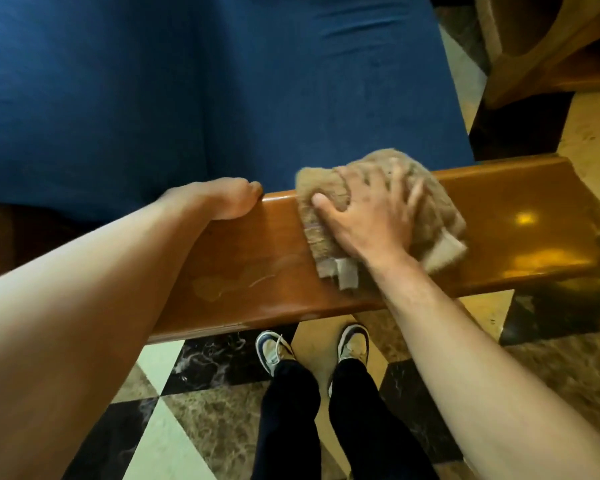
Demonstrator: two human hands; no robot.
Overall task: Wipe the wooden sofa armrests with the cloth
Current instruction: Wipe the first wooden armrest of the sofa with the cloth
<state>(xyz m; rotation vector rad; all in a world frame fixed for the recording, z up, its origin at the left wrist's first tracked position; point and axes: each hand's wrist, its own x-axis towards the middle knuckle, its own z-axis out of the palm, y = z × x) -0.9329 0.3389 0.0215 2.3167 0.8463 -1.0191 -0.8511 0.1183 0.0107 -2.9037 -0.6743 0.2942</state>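
Observation:
A glossy brown wooden armrest point(499, 237) runs across the middle of the head view, from lower left to upper right. On it lies a tan, fuzzy cloth point(437, 202), bunched up, with pale edge strips hanging toward me. My right hand point(371, 216) presses flat on the cloth, fingers spread over it. My left hand point(222, 199) grips the armrest's far edge to the left of the cloth, fingers curled over it. A faint smear mark point(243, 282) shows on the wood between my arms.
The blue sofa seat cushion point(187, 91) fills the area beyond the armrest. Another wooden furniture piece point(551, 53) stands at the upper right. Below is a marble floor of dark and pale tiles point(194, 393), with my legs and shoes point(312, 348) close to the armrest.

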